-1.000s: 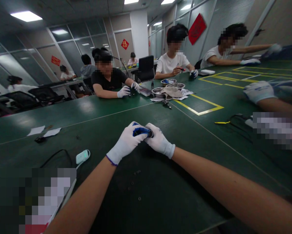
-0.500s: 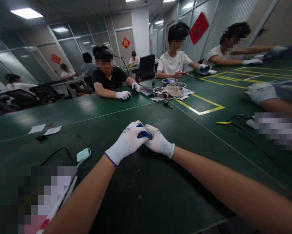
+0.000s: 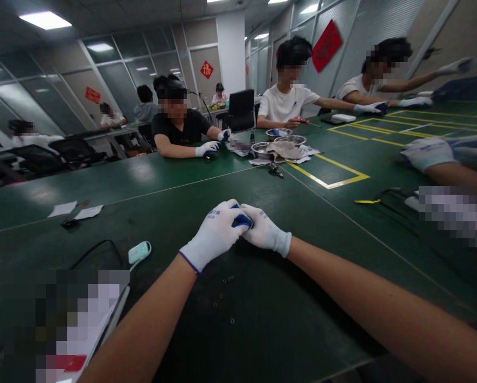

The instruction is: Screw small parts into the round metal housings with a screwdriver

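Both my hands wear white gloves and meet over the green table (image 3: 310,213). My left hand (image 3: 216,234) is closed over a small blue and black object (image 3: 242,219), with its fingers wrapped round the top. My right hand (image 3: 264,230) is closed against the same object from the right side. Most of the object is hidden by my fingers. Several tiny metal rings (image 3: 227,279) lie on the table just below my hands.
A small teal device (image 3: 139,251) with a black cable lies to the left. Paper slips (image 3: 74,210) sit further left. Metal bowls (image 3: 276,143) and a yellow taped rectangle (image 3: 329,169) are across the table. Other gloved people work along the far side and at right.
My left hand has closed further over the blue object, hiding more of it. The people opposite have shifted their arms; one now reaches far to the right.
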The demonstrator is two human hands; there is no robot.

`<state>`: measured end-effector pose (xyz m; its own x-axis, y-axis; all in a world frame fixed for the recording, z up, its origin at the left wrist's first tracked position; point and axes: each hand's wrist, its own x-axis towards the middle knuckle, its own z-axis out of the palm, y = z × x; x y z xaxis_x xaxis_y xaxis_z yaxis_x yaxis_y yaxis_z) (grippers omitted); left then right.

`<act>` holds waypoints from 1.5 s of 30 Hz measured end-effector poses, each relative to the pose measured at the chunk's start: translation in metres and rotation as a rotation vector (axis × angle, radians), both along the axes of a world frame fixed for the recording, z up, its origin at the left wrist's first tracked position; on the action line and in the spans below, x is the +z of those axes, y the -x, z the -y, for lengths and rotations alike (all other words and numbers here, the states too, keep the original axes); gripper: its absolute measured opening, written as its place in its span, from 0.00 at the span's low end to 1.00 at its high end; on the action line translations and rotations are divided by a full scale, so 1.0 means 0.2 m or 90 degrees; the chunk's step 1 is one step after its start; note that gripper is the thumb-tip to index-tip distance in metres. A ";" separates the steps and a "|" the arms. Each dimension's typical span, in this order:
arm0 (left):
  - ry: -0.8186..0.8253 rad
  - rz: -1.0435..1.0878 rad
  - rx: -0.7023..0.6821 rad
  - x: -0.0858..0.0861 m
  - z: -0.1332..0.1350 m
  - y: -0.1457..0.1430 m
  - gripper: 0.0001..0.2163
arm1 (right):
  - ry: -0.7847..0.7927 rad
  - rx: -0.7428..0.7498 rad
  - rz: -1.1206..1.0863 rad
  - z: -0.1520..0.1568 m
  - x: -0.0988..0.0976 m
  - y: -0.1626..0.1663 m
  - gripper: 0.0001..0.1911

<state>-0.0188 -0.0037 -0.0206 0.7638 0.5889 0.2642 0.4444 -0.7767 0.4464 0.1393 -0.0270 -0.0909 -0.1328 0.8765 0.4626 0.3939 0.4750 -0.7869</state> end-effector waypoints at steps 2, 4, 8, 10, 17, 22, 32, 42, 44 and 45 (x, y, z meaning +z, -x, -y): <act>0.027 0.019 -0.014 0.00 0.00 0.00 0.07 | -0.003 -0.003 0.007 0.00 0.00 -0.01 0.06; 0.041 0.024 -0.015 -0.01 -0.01 0.00 0.07 | -0.006 -0.008 0.011 0.00 0.00 0.00 0.06; 0.008 0.007 0.048 -0.02 0.01 -0.01 0.05 | -0.005 -0.006 0.001 0.00 0.01 0.00 0.07; 0.003 0.026 0.091 -0.04 0.01 -0.01 0.02 | -0.009 -0.011 0.004 0.00 0.01 -0.01 0.07; 0.130 0.262 0.103 -0.17 -0.05 0.01 0.11 | -0.046 -0.123 -0.002 -0.04 -0.01 0.00 0.08; 0.150 0.291 0.078 -0.23 -0.06 0.02 0.20 | -0.098 -0.149 -0.061 -0.05 -0.06 0.02 0.32; -0.001 0.260 0.240 -0.29 -0.19 0.09 0.21 | -0.169 -0.335 0.103 -0.19 -0.11 -0.13 0.46; -0.085 0.024 0.277 -0.40 -0.42 0.16 0.24 | 0.105 -0.710 0.220 -0.62 -0.09 -0.70 0.36; -0.079 0.047 0.277 -0.39 -0.41 0.17 0.29 | 0.140 -0.683 0.274 -0.69 -0.09 -0.74 0.37; -0.076 0.067 0.286 -0.38 -0.41 0.17 0.31 | 0.164 -0.675 0.297 -0.72 -0.09 -0.75 0.38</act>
